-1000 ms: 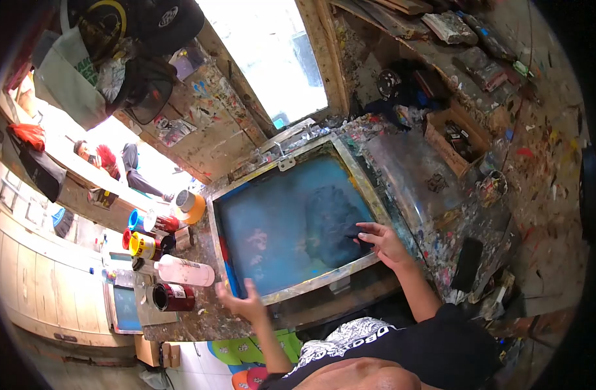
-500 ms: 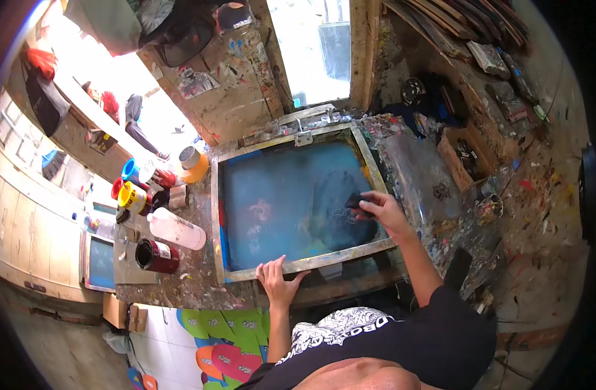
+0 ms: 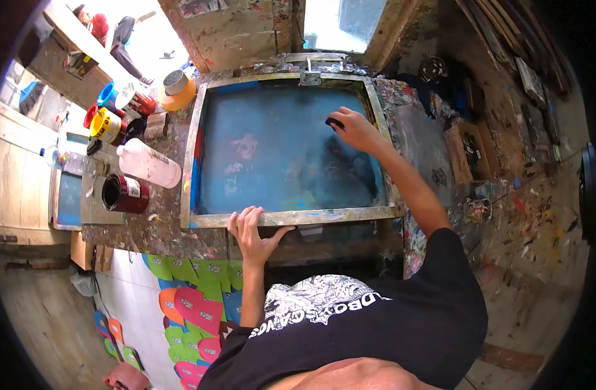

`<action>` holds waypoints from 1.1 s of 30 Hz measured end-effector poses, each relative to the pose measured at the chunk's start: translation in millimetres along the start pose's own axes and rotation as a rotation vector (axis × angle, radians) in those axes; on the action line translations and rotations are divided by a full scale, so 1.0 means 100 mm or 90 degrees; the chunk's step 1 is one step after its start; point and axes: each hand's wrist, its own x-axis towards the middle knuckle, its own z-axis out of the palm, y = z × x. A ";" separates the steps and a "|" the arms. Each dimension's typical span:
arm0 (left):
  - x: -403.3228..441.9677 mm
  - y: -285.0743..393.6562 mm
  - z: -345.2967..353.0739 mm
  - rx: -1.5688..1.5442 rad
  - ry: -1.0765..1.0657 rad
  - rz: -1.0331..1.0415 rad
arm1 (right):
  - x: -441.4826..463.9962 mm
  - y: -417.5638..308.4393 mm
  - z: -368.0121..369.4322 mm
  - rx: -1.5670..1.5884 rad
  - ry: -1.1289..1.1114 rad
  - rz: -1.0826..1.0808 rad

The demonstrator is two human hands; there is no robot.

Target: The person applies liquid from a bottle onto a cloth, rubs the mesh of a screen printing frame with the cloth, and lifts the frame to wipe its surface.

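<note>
A wood-framed printing screen [image 3: 265, 156] lies on the worktable, its blue mesh streaked with dark smears. My right hand [image 3: 356, 130] is closed around a small black rag [image 3: 335, 122], which is over the upper right part of the mesh. Whether it is cloth or sponge is hard to make out. At the near wooden edge, my left hand [image 3: 251, 235] grips the frame, fingers over the top and thumb spread to the side. A metal hinge clamp [image 3: 310, 78] sits at the far edge of the frame.
Left of the screen stand a pink-white bottle [image 3: 149, 162], a dark red can [image 3: 125, 194], a yellow can [image 3: 106, 125] and other paint pots. A cardboard box [image 3: 470, 153] is at the right. Colourful printed pieces [image 3: 197, 305] lie below the table. A person [image 3: 123, 49] is outside.
My right hand has moved the rag from the lower right of the mesh toward its far side. My left hand stays on the near edge. The view has shifted downward.
</note>
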 end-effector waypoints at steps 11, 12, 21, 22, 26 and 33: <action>-0.20 -0.05 0.12 0.153 -0.014 -0.043 | -0.15 0.08 0.27 -0.114 -0.223 -0.195; -0.20 -0.07 0.12 0.159 -0.021 -0.037 | -0.17 0.01 0.26 -0.026 -0.287 -0.228; -0.28 -0.14 0.17 0.194 -0.057 -0.021 | -0.23 -0.38 0.20 -0.049 -0.388 -0.357; -0.25 -0.15 0.18 0.197 -0.049 -0.019 | -0.12 -0.41 0.21 -0.046 -0.394 -0.324; -0.29 -0.20 0.19 0.199 -0.065 -0.021 | -0.17 -0.47 0.39 0.074 -0.428 -0.494; -0.30 -0.17 0.17 0.222 -0.076 -0.027 | -0.22 -0.35 0.41 0.043 -0.381 -0.504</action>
